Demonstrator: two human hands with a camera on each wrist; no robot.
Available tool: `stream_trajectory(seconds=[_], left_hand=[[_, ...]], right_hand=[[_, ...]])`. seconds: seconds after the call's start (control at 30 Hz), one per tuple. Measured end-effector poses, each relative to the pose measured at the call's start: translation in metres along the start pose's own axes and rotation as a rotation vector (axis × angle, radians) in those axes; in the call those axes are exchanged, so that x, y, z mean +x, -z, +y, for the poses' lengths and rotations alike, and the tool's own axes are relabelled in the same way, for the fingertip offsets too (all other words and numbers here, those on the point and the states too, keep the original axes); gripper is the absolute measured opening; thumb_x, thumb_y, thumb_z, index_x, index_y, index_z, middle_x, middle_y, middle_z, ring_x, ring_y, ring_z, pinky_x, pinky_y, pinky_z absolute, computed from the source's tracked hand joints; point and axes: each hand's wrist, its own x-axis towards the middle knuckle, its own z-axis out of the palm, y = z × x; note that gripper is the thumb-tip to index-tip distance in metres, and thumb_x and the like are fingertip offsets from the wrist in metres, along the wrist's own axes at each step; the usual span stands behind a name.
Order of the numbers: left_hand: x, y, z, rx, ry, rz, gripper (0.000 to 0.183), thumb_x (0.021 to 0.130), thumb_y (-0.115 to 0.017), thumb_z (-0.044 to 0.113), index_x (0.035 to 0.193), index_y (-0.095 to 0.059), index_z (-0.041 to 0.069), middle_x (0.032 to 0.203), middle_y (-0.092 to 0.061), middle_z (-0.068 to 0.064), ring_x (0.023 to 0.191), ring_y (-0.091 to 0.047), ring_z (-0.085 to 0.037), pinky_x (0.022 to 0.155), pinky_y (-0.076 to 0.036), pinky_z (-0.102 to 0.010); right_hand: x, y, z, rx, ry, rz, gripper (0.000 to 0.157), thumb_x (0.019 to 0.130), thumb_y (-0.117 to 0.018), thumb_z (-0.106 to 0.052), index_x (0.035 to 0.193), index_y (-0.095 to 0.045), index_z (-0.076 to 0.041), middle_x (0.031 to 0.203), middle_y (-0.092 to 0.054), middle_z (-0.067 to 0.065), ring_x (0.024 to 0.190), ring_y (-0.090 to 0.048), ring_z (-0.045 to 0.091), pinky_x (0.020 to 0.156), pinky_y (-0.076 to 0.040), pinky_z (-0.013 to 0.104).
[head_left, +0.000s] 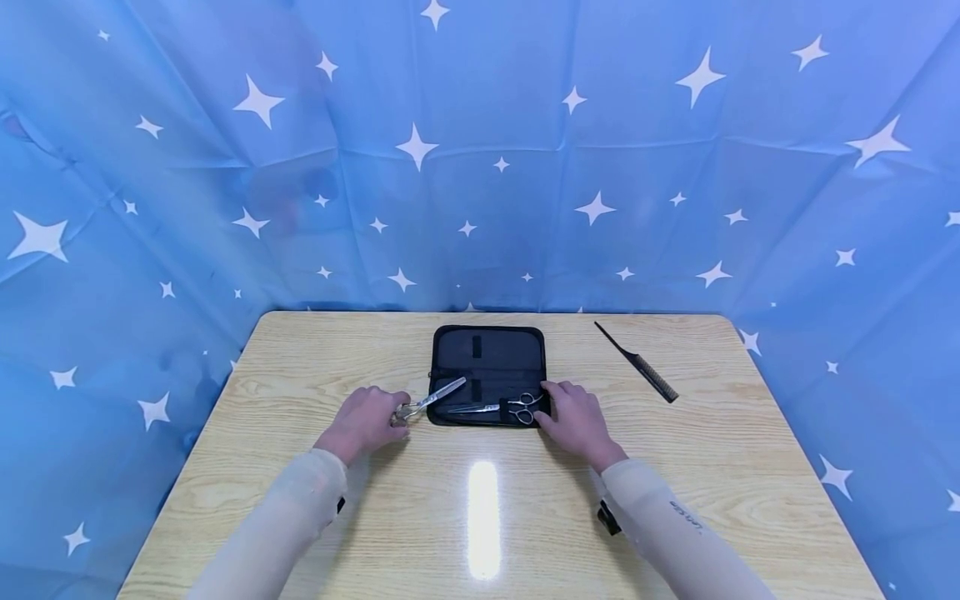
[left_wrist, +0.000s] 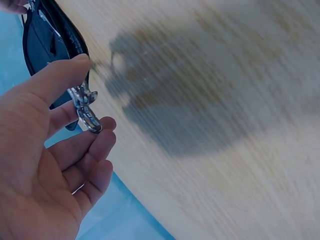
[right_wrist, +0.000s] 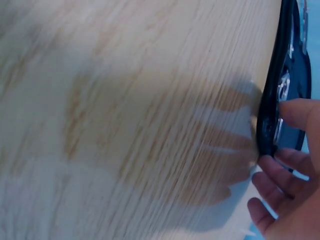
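Observation:
My left hand (head_left: 367,419) holds a pair of thinning scissors (head_left: 442,393) by the handles, its toothed blade pointing right over an open black zip case (head_left: 517,348). In the left wrist view the metal finger rings (left_wrist: 86,111) sit between thumb and fingers. A second pair of scissors (head_left: 480,408) lies in the lower half of the case, under a small strap, handles to the right. My right hand (head_left: 576,417) pinches the case's lower right edge. In the right wrist view the thumb is on the inner side, with fingertips at the rim (right_wrist: 266,145).
A black tail comb (head_left: 647,372) lies on the right side of the wooden table (head_left: 720,467). A blue curtain with white stars (head_left: 480,192) hangs behind the table and along both sides. A bright light reflection shows on the tabletop in front of the case.

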Motion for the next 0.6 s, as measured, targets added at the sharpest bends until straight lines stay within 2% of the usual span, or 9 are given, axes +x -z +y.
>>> stream_trajectory(seconds=[0.27, 0.6], left_hand=[[0.005, 0.002, -0.001, 0.020, -0.019, -0.024, 0.042, 0.077, -0.080, 0.036, 0.114, -0.069, 0.018, 0.089, -0.073, 0.003, 0.072, -0.063, -0.016, 0.074, -0.052, -0.038], [0.013, 0.005, 0.005, 0.028, -0.047, -0.004, 0.038, 0.078, -0.081, 0.030, 0.112, -0.070, 0.016, 0.091, -0.074, 0.001, 0.079, -0.063, -0.021, 0.076, -0.052, -0.040]], right_hand=[[0.001, -0.001, -0.008, 0.000, -0.055, 0.010, 0.058, 0.087, -0.068, -0.033, 0.135, -0.055, -0.003, 0.126, -0.061, 0.020, 0.114, -0.057, 0.038, 0.091, -0.045, 0.055], [0.006, -0.006, -0.014, -0.013, -0.139, 0.063, 0.050, 0.083, -0.067, -0.024, 0.127, -0.059, -0.001, 0.116, -0.065, 0.021, 0.104, -0.060, 0.039, 0.086, -0.045, 0.052]])
